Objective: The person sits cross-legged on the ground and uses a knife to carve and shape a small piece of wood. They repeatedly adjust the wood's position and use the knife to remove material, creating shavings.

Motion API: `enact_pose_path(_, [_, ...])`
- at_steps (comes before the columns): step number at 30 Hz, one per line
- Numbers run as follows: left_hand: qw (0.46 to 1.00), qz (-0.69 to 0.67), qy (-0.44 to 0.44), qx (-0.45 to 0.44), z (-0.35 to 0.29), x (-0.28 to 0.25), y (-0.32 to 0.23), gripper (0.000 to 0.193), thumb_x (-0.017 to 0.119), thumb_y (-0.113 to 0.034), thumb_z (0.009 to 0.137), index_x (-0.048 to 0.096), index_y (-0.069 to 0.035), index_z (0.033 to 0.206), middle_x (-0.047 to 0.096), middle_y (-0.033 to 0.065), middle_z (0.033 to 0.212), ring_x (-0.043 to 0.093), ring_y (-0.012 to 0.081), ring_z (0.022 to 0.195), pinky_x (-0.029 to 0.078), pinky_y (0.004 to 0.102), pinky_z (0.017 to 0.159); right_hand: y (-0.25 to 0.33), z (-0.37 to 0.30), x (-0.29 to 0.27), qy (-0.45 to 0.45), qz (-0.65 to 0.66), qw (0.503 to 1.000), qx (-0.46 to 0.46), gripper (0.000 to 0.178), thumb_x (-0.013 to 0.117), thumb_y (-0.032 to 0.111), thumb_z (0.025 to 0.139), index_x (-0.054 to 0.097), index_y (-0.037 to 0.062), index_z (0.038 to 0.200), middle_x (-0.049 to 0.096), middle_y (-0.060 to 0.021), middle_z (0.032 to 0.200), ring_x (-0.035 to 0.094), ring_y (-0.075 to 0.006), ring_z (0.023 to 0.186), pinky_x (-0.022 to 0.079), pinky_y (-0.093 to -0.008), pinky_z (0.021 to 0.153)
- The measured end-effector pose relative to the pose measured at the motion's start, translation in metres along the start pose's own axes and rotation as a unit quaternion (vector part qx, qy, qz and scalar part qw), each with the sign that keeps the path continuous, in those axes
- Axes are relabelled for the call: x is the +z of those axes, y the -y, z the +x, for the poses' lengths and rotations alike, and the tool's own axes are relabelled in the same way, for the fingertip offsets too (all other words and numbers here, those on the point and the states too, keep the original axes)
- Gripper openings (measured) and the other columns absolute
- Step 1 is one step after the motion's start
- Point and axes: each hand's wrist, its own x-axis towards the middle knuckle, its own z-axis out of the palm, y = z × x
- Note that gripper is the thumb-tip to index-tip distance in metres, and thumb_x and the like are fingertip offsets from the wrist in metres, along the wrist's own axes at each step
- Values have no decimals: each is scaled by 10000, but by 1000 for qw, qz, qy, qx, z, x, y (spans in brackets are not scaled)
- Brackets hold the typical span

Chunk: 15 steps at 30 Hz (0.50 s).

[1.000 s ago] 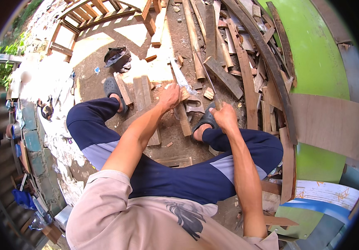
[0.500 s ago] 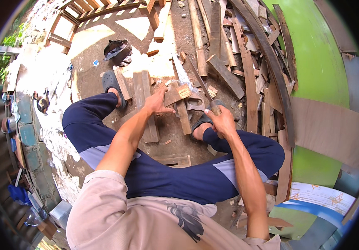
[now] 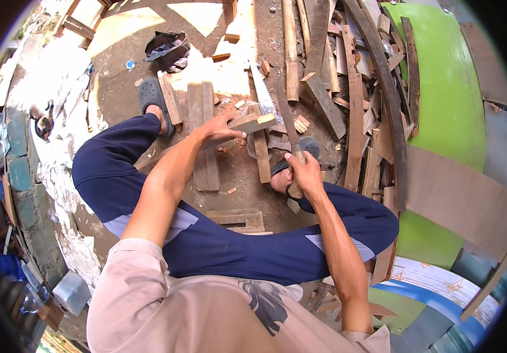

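My left hand [image 3: 221, 128] is closed around a wooden piece [image 3: 247, 122], whose pale, fresh-cut end points right. That piece lies across an upright-looking short block [image 3: 260, 154] on the ground, its other end passing under my forearm. In my right hand [image 3: 304, 175] is the wooden handle of a machete [image 3: 287, 117], its long dark blade pointing away from me, to the right of the wooden piece and apart from it. Between them a handsaw [image 3: 261, 93] lies on the ground, its handle partly hidden behind the block.
Two planks [image 3: 201, 167] lie side by side between my feet. Pale wood chips [image 3: 302, 123] are scattered near the machete. A heap of boards and poles [image 3: 352, 106] fills the right side, beside a green panel [image 3: 448, 76]. A dark bag [image 3: 168, 50] sits farther off.
The wooden piece has turned, its cut end now farther right and lower-angled under my left hand. My right hand still grips the machete, its blade now more upright in view. The view has shifted slightly.
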Motion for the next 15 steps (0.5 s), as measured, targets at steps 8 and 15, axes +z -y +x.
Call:
enact_pose_path(8, [992, 94, -79, -26, -16, 19, -5, 1189, 741, -819, 676, 495, 78, 1417, 639, 304, 1323, 633, 436, 1224, 508, 499, 1037, 21, -20, 19, -11, 109, 992, 61, 217, 690, 208, 987, 563, 40, 934, 576, -26, 660, 573, -120, 498, 492, -279, 441])
enact_pose_path(15, [959, 155, -233, 33, -21, 61, 2, 961, 761, -764, 721, 533, 14, 1238, 696, 219, 1102, 684, 386, 1066, 537, 491, 945, -31, -8, 19, -3, -26, 999, 38, 272, 737, 239, 958, 574, 22, 949, 572, -23, 612, 535, -117, 458, 444, -298, 421])
